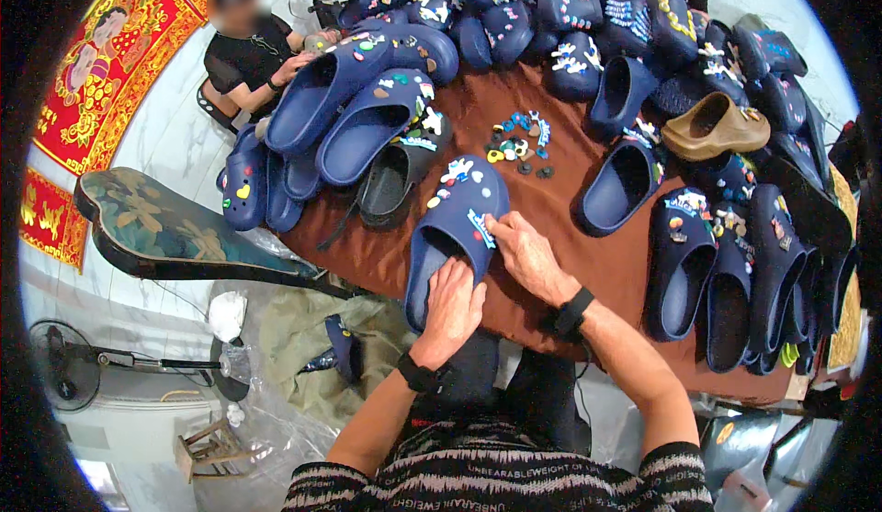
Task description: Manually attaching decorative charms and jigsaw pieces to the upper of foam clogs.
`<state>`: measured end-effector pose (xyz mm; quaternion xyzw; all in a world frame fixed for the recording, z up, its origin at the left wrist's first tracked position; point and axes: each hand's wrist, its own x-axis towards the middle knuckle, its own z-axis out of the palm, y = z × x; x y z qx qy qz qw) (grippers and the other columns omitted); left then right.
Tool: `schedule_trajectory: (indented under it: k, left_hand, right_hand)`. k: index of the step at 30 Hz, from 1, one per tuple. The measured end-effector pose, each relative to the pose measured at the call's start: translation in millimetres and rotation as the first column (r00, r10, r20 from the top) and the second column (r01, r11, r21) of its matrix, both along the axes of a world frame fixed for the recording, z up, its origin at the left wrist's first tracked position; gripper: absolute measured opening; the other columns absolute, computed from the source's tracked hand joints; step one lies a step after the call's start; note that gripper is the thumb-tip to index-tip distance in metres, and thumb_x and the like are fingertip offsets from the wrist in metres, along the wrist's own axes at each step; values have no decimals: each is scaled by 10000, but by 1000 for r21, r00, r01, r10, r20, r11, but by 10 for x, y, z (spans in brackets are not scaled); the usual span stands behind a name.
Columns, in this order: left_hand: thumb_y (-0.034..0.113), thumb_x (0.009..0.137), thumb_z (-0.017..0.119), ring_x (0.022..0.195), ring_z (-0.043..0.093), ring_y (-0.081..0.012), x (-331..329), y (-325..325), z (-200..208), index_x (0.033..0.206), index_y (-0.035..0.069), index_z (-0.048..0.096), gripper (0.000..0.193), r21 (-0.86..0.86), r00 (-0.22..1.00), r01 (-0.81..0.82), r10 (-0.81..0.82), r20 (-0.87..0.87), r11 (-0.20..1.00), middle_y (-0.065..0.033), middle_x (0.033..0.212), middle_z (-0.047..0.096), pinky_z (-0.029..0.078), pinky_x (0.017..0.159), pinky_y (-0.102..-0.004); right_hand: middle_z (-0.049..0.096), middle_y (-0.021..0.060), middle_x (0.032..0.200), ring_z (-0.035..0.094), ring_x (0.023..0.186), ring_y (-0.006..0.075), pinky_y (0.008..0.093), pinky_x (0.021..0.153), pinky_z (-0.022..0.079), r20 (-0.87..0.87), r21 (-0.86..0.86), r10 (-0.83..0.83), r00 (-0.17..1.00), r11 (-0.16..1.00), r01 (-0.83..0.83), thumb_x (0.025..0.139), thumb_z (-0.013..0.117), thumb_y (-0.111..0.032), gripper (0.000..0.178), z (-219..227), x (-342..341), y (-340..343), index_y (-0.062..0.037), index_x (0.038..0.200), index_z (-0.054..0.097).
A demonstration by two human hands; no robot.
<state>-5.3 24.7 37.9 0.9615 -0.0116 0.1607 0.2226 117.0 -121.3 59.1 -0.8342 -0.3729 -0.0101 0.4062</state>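
Observation:
A navy clog rests on the brown cloth in front of me, toe pointing away, with white, pink and light-blue shoe charms on its upper. My left hand reaches into the foot opening, its fingertips hidden inside. Against the clog's right side, my right hand is closed with bent fingers, right by a light-blue lettered charm. Whether those fingertips also pinch a charm is hidden. Beyond the toe lies a loose ring of small charms in several colours.
Decorated navy clogs crowd the table's left, far and right sides. Among them are a black clog and a brown clog. A co-worker sits at the far left. A patterned chair back stands left of the brown-covered table.

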Motion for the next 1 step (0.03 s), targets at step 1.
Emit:
schedule_trajectory:
  k: [1]
  left_hand:
    - [192, 917, 592, 1262, 470, -417, 9, 13, 9, 1208, -66, 559, 390, -22, 999, 3, -4, -44, 1000, -238, 1261, 565, 342, 1084, -503]
  right_hand:
    - [581, 169, 1015, 609, 949, 369, 449, 765, 523, 18, 0, 2, 1000, 1000, -2, 950, 521, -47, 321, 46, 42, -4, -87, 1253, 620]
